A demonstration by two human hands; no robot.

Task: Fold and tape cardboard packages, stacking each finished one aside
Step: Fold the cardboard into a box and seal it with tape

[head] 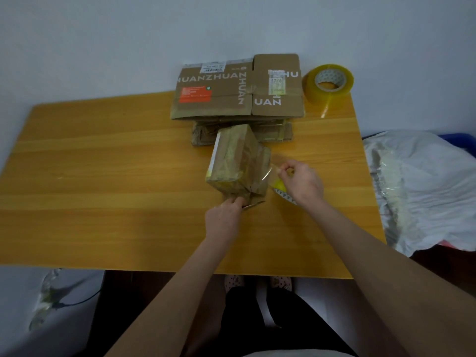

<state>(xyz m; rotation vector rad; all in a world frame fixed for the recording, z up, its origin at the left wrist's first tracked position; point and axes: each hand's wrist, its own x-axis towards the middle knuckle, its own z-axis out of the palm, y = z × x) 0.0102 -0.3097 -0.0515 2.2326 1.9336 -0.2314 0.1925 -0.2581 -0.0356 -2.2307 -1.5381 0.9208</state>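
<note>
Head view: at the middle of the desk (103,163), a light, stiff-looking cardboard package (235,161) was steadied at its near edge by apparently curled fingers of the left hand (226,215), while the right hand (301,181) pinched flimsy, clingy clear tape (270,171) stretched from its side.

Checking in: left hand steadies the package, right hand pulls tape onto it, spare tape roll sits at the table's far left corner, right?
No. The head view shows the spare tape roll at the table's far right corner. The left hand does steady the package and the right hand does pull tape onto it.
</note>
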